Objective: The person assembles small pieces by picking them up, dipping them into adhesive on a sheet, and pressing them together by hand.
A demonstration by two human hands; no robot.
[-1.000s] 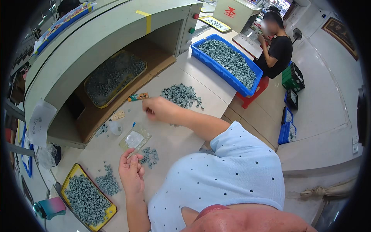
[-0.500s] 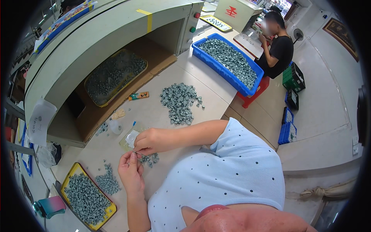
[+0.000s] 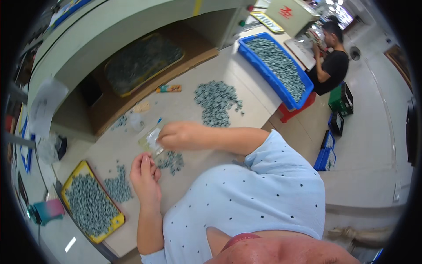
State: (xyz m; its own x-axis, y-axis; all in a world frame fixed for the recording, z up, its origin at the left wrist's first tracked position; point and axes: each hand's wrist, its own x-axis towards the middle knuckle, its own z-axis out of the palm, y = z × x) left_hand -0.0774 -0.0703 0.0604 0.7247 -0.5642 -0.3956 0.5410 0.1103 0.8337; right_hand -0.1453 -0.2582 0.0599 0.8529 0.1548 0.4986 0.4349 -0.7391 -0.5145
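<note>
"What's changed?"
"The right hand (image 3: 180,135) — at the left hand's fingertips (image 3: 146,158) half a second ago — is now just apart from them."
"Anything else?"
"The view has tilted."

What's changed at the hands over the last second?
The right hand moved in toward the body from near the large stone pile to meet the left hand, then drew slightly away, now partly covering the flat clear packet. Any pick-up or release is unclear. The head view also shifted. The left hand stays beside the small stone pile; the blue tub and yellow tray stay in place.
</note>
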